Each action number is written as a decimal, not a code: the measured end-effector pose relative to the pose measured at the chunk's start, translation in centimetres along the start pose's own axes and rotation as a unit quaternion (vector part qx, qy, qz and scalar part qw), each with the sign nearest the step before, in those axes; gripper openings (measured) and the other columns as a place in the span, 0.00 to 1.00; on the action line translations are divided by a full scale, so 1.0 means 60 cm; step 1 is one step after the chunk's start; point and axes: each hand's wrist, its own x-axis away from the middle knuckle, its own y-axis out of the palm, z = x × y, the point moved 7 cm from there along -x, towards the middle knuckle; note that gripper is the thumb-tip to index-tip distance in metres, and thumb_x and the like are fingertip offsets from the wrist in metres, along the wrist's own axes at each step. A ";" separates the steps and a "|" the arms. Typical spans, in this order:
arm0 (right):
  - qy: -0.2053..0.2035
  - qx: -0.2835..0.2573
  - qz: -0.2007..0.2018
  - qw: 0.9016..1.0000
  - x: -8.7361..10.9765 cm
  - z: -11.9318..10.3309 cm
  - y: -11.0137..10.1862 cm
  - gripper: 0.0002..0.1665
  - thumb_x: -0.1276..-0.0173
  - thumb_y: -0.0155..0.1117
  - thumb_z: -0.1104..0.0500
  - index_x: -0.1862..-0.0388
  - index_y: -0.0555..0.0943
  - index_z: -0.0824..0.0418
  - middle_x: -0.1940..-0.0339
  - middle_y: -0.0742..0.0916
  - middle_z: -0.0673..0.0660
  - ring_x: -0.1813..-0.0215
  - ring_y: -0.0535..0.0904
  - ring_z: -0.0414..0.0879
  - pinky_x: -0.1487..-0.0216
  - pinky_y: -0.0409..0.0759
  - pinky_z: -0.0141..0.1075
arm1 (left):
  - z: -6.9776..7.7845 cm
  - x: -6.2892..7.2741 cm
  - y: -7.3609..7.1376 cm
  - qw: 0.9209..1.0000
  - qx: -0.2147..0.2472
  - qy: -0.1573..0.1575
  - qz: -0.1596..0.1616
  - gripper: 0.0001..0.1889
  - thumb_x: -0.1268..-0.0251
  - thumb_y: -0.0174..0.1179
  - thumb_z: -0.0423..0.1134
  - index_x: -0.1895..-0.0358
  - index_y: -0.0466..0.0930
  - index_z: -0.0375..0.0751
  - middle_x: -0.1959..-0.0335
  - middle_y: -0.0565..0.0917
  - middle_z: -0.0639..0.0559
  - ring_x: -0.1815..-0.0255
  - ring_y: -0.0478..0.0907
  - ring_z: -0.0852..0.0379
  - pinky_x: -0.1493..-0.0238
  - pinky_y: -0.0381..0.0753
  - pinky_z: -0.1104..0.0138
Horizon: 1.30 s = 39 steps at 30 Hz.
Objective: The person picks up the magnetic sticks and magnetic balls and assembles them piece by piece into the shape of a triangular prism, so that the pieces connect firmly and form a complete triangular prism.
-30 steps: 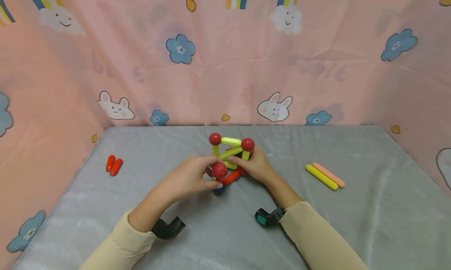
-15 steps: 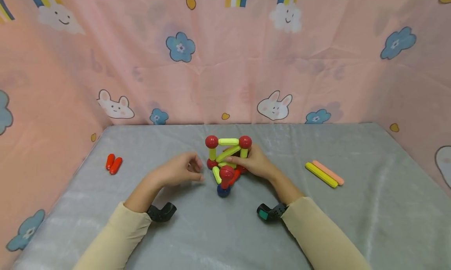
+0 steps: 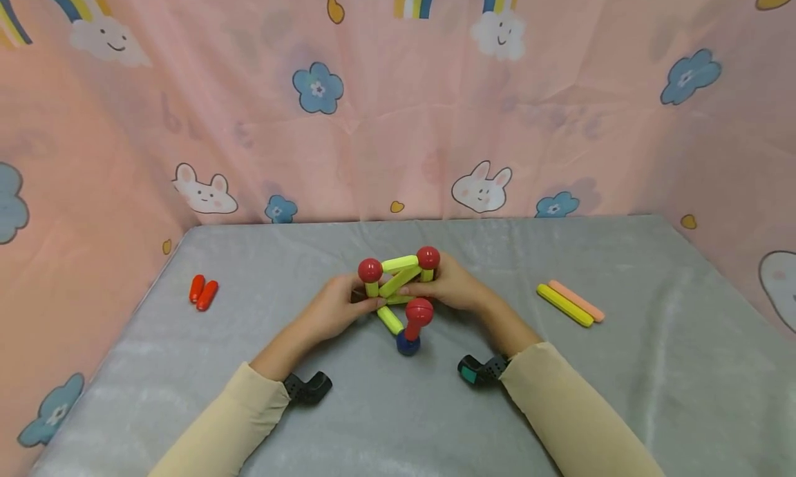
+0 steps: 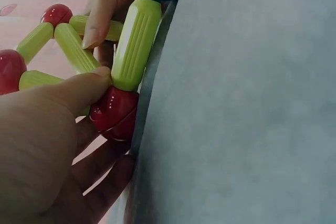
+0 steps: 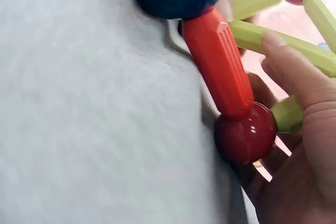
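Note:
A magnetic stick-and-ball frame of yellow-green and red rods joined by red balls stands at the table's middle. At its near end is a blue ball, from which a short red rod rises to a red ball. My left hand holds the frame's left corner, its thumb and fingers around the lower red ball in the left wrist view. On the right side, my right hand grips the frame, thumb on the slanting yellow-green rod. The right-hand fingertips are partly hidden behind it.
Two short red rods lie at the table's left. To the right, a long yellow rod lies beside a peach rod. A pink printed curtain hangs behind the grey-covered table.
My left hand left the front upright's red ball, drew back left, then came in to hold the lower left corner ball. The frame has turned slightly, its blue ball shifting right. My right hand keeps its grip.

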 end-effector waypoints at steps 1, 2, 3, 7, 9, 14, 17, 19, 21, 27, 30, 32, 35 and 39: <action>0.000 0.005 -0.002 1.000 0.003 0.000 -0.003 0.22 0.37 0.75 0.61 0.45 0.81 0.61 0.51 0.88 0.58 0.53 0.83 0.46 0.46 0.83 0.34 | 0.000 0.000 0.002 1.000 0.000 0.002 0.001 0.11 0.33 0.67 0.40 0.51 0.83 0.42 0.55 0.90 0.48 0.55 0.86 0.56 0.51 0.85 0.60; 0.001 0.013 -0.003 1.000 0.007 0.000 -0.006 0.21 0.37 0.74 0.61 0.45 0.81 0.61 0.52 0.88 0.58 0.54 0.82 0.47 0.47 0.82 0.35 | 0.000 -0.001 0.004 1.000 0.000 0.006 0.001 0.12 0.33 0.67 0.40 0.49 0.83 0.42 0.54 0.90 0.47 0.55 0.86 0.56 0.50 0.85 0.60; 0.007 0.025 -0.004 1.000 0.011 -0.001 -0.011 0.21 0.36 0.74 0.59 0.45 0.81 0.61 0.53 0.88 0.57 0.55 0.81 0.48 0.48 0.82 0.36 | 0.000 -0.001 0.007 1.000 0.001 0.010 -0.001 0.14 0.32 0.67 0.40 0.47 0.83 0.42 0.54 0.89 0.47 0.55 0.86 0.56 0.50 0.85 0.60; 0.030 0.108 -0.018 0.994 0.038 -0.012 -0.037 0.26 0.35 0.74 0.53 0.40 0.81 0.58 0.50 0.87 0.56 0.48 0.81 0.50 0.44 0.82 0.43 | -0.006 0.000 0.012 1.000 0.017 0.018 -0.004 0.19 0.30 0.65 0.40 0.38 0.81 0.42 0.52 0.89 0.47 0.56 0.84 0.58 0.51 0.83 0.64; 0.051 0.161 -0.020 0.985 0.058 -0.020 -0.057 0.30 0.35 0.73 0.50 0.37 0.79 0.58 0.45 0.86 0.57 0.42 0.81 0.52 0.40 0.81 0.48 | -0.010 0.002 0.012 1.000 0.025 0.014 0.001 0.19 0.30 0.64 0.40 0.39 0.81 0.41 0.54 0.89 0.47 0.57 0.83 0.59 0.52 0.82 0.67; 0.105 0.265 0.033 0.958 0.132 -0.035 -0.126 0.33 0.33 0.71 0.50 0.34 0.77 0.66 0.40 0.85 0.66 0.41 0.82 0.60 0.42 0.82 0.53 | -0.015 0.005 0.011 1.000 0.018 0.007 0.004 0.13 0.31 0.65 0.41 0.47 0.83 0.39 0.57 0.89 0.47 0.59 0.83 0.59 0.54 0.81 0.67; 0.153 0.350 0.082 0.920 0.178 -0.029 -0.161 0.31 0.33 0.70 0.50 0.39 0.78 0.70 0.46 0.86 0.69 0.47 0.84 0.61 0.47 0.82 0.55 | -0.018 0.005 0.008 1.000 0.007 0.002 0.004 0.11 0.32 0.66 0.41 0.52 0.84 0.39 0.57 0.89 0.47 0.59 0.83 0.59 0.54 0.82 0.66; 0.181 0.404 0.105 0.891 0.202 -0.021 -0.176 0.30 0.33 0.70 0.52 0.42 0.79 0.72 0.49 0.86 0.70 0.50 0.84 0.62 0.49 0.82 0.57 | -0.022 0.007 0.004 1.000 0.003 -0.002 0.010 0.09 0.33 0.67 0.41 0.56 0.84 0.40 0.59 0.89 0.47 0.61 0.82 0.59 0.56 0.81 0.67; 0.207 0.446 0.128 0.862 0.222 -0.012 -0.185 0.28 0.34 0.71 0.53 0.44 0.79 0.72 0.50 0.87 0.70 0.52 0.84 0.61 0.52 0.82 0.57 | -0.024 0.009 0.000 1.000 -0.002 -0.005 0.014 0.08 0.33 0.67 0.40 0.57 0.84 0.40 0.60 0.89 0.48 0.62 0.82 0.59 0.57 0.81 0.67; 0.228 0.472 0.178 0.833 0.266 0.003 -0.209 0.14 0.37 0.68 0.62 0.56 0.83 0.70 0.62 0.86 0.66 0.64 0.80 0.56 0.64 0.80 0.51 | -0.017 0.008 0.004 1.000 -0.006 -0.003 0.013 0.11 0.33 0.68 0.42 0.55 0.85 0.38 0.59 0.89 0.47 0.62 0.82 0.59 0.58 0.80 0.67; 0.234 0.466 0.174 0.835 0.286 0.013 -0.218 0.11 0.36 0.68 0.62 0.59 0.83 0.70 0.67 0.85 0.63 0.68 0.78 0.54 0.67 0.77 0.48 | -0.007 0.006 0.011 1.000 -0.007 -0.012 0.017 0.13 0.34 0.68 0.42 0.53 0.85 0.37 0.59 0.89 0.47 0.61 0.82 0.58 0.56 0.81 0.66; 0.232 0.462 0.170 0.839 0.291 0.020 -0.218 0.13 0.35 0.68 0.62 0.56 0.84 0.71 0.68 0.86 0.63 0.68 0.78 0.54 0.66 0.77 0.48 | -0.004 0.007 0.014 0.999 -0.009 -0.023 0.023 0.14 0.35 0.69 0.42 0.53 0.85 0.37 0.59 0.89 0.47 0.61 0.82 0.57 0.56 0.81 0.64; 0.225 0.454 0.180 0.843 0.294 0.028 -0.218 0.16 0.33 0.68 0.60 0.52 0.84 0.70 0.66 0.87 0.62 0.66 0.79 0.54 0.66 0.76 0.49 | 0.004 0.009 0.019 0.999 -0.011 -0.036 0.033 0.15 0.35 0.69 0.43 0.52 0.86 0.37 0.58 0.90 0.46 0.60 0.83 0.57 0.55 0.82 0.63; 0.204 0.435 0.204 0.853 0.295 0.020 -0.219 0.19 0.31 0.66 0.59 0.46 0.82 0.70 0.59 0.88 0.66 0.61 0.82 0.58 0.63 0.78 0.53 | 0.016 0.010 0.025 0.998 -0.012 -0.035 0.042 0.14 0.36 0.70 0.42 0.52 0.86 0.37 0.57 0.90 0.47 0.61 0.83 0.58 0.56 0.83 0.64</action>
